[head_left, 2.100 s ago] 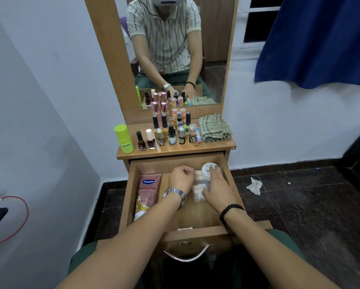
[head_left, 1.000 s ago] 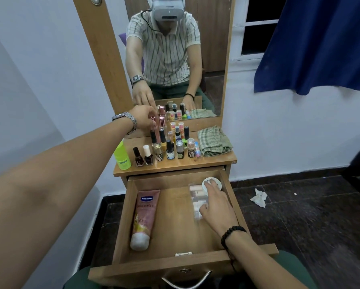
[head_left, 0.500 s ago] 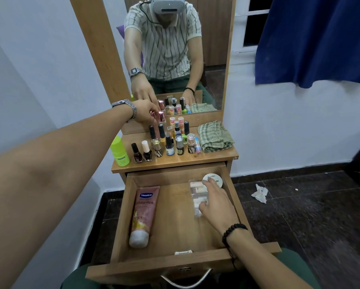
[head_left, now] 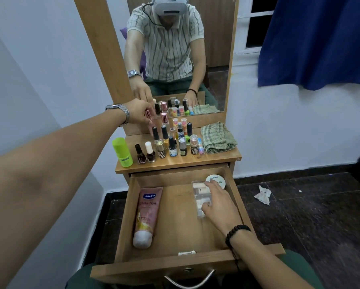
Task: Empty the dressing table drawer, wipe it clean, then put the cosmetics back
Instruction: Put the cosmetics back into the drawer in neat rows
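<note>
Head: clear case [head_left: 200, 202] under right hand [head_left: 219, 207]

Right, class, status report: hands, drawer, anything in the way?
Left hand pinches pink-capped bottle on top. Right hand on clear box in drawer. Pink tube, round tin inside.

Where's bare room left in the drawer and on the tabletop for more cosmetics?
In the drawer, bare wood lies between the Vaseline tube and the clear compartment box under the right hand, and along the front. The tabletop is crowded with nail polish bottles beside the folded cloth; only its front edge is bare.
</note>
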Demonstrator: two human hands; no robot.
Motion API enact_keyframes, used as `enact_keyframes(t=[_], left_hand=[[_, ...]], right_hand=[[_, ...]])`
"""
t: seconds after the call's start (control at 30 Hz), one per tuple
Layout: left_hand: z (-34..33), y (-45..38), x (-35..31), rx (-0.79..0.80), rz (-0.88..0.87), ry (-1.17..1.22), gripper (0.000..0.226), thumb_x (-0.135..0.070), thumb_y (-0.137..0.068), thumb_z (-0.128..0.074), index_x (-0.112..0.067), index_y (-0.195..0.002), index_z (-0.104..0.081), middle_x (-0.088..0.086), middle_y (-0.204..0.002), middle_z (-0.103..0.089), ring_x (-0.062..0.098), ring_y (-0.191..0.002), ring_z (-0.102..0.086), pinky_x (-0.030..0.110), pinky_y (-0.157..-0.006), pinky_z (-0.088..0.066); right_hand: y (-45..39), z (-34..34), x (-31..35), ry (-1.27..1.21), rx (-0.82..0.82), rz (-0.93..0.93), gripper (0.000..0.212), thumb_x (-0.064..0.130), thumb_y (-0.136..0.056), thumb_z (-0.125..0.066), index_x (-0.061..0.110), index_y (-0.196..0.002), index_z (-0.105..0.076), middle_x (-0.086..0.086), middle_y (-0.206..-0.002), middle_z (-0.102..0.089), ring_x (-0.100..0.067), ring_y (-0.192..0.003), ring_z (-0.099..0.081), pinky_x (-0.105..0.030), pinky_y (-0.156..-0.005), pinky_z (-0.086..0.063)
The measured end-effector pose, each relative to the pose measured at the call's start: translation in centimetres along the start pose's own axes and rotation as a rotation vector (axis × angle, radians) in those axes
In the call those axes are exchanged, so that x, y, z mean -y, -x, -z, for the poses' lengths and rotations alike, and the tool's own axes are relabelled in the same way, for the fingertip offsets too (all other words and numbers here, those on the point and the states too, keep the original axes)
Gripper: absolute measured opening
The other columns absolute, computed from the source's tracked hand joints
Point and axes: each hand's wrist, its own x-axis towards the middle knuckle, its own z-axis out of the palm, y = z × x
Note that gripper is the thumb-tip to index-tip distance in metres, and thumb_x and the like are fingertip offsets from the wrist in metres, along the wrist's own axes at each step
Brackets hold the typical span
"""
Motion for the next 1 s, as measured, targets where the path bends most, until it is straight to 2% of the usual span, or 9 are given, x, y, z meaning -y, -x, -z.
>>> enact_keyframes(t=[0.17,0.3,0.4,0.53,0.6,0.7,0.77,0.9,1.0], left_hand=[[3.2,2.7,1.3,-0.124,0.008,0.002,0.038,-0.027,-0.083,-0.070,-0.013,-0.116,-0.060,0.009,-0.112,-0.065,0.026,-0.100,-0.061,0.036,-0.082,-0.049],[6.4,6.2,1.1,-0.256,-0.060,0.070,0.043,-0.026,-0.081,-0.072,-0.013,-0.119,-0.057,0.008,-0.110,-0.066,0.024,-0.096,-0.063,0.040,-0.086,-0.051],[7.8,9.6,-0.5,-0.281,-0.144,0.186,0.050,-0.026,-0.081,-0.072,-0.016,-0.125,-0.053,0.003,-0.108,-0.065,0.018,-0.094,-0.064,0.034,-0.088,-0.051],[6.7,14.1,-3.9,-0.201,-0.223,0.420,0.057,-0.028,-0.081,-0.072,-0.026,-0.131,-0.046,-0.016,-0.103,-0.061,0.000,-0.092,-0.061,0.019,-0.088,-0.049],[5.4,15.9,-5.4,-0.151,-0.248,0.510,0.058,-0.026,-0.081,-0.072,-0.029,-0.132,-0.044,-0.014,-0.104,-0.063,-0.001,-0.090,-0.063,0.016,-0.086,-0.050],[2.6,17.5,-6.8,-0.122,-0.265,0.630,0.062,-0.024,-0.080,-0.073,-0.031,-0.133,-0.041,-0.008,-0.107,-0.066,0.005,-0.091,-0.065,0.021,-0.085,-0.053],[0.4,17.9,-7.5,-0.112,-0.255,0.754,0.064,-0.021,-0.081,-0.073,-0.031,-0.134,-0.039,-0.003,-0.101,-0.067,0.010,-0.090,-0.064,0.027,-0.086,-0.052],[-4.5,18.4,-9.5,0.003,-0.252,1.121,0.067,-0.015,-0.082,-0.069,-0.026,-0.139,-0.035,0.010,-0.111,-0.066,0.026,-0.105,-0.062,0.039,-0.097,-0.049],[-7.4,18.8,-10.8,-0.040,-0.232,1.258,0.062,-0.014,-0.083,-0.069,-0.025,-0.136,-0.039,0.010,-0.115,-0.064,0.024,-0.109,-0.062,0.040,-0.099,-0.047]], right_hand=[[0.0,0.0,-0.3,-0.012,-0.009,0.012,0.062,0.010,-0.086,-0.052,0.020,-0.145,-0.037,0.006,-0.152,-0.034,-0.017,-0.133,-0.038,-0.028,-0.101,-0.042],[0.4,0.1,0.0,-0.078,-0.034,0.054,0.060,0.007,-0.084,-0.054,0.025,-0.140,-0.042,0.008,-0.144,-0.045,-0.014,-0.129,-0.043,-0.025,-0.102,-0.042],[0.5,0.2,0.7,-0.142,-0.041,0.108,0.058,0.009,-0.084,-0.056,0.029,-0.137,-0.045,0.012,-0.137,-0.049,-0.011,-0.127,-0.045,-0.029,-0.105,-0.041],[1.1,1.3,2.3,-0.271,-0.025,0.211,0.052,0.012,-0.089,-0.058,0.035,-0.134,-0.045,0.024,-0.127,-0.050,0.002,-0.120,-0.046,-0.027,-0.104,-0.043],[1.5,2.3,3.6,-0.362,-0.050,0.248,0.048,0.016,-0.092,-0.059,0.036,-0.134,-0.045,0.028,-0.122,-0.051,0.008,-0.115,-0.049,-0.026,-0.098,-0.048],[2.1,4.1,5.6,-0.508,-0.030,0.283,0.047,0.019,-0.093,-0.058,0.036,-0.135,-0.044,0.027,-0.124,-0.054,0.008,-0.110,-0.054,-0.026,-0.093,-0.052],[2.5,5.2,6.6,-0.563,0.017,0.326,0.051,0.016,-0.092,-0.058,0.040,-0.134,-0.042,0.025,-0.128,-0.054,0.004,-0.109,-0.056,-0.029,-0.092,-0.053],[2.5,6.7,7.0,-0.560,0.128,0.379,0.057,0.020,-0.093,-0.056,0.046,-0.139,-0.036,0.021,-0.139,-0.047,0.000,-0.115,-0.055,-0.031,-0.092,-0.052],[2.3,7.1,6.5,-0.525,0.259,0.350,0.054,0.031,-0.091,-0.060,0.043,-0.139,-0.038,0.017,-0.137,-0.051,-0.001,-0.118,-0.054,-0.031,-0.095,-0.050]])
